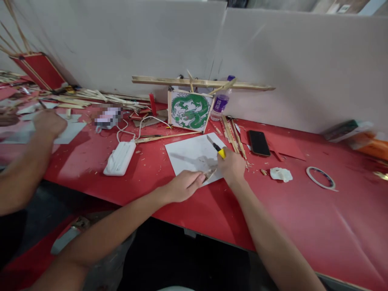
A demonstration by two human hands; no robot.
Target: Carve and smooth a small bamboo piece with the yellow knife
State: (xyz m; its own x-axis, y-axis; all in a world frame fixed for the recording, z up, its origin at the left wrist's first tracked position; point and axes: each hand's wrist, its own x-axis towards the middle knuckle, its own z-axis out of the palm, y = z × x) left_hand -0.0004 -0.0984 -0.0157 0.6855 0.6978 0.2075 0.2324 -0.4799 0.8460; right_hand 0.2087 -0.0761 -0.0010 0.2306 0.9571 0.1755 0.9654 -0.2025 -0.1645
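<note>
Beside sticks (238,138) and a phone (258,142), the right hand (234,165) grips a knife (216,146); left hand (184,186) pinches perhaps wood (210,174).

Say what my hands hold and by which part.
Right hand: a knife, by the yellow end of its handle. Left hand: a small brownish piece, by its near end; blur hides what it is.

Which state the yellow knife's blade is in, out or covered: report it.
Out: the pale blade projects bare beyond the black front of the knife in the right hand.
</note>
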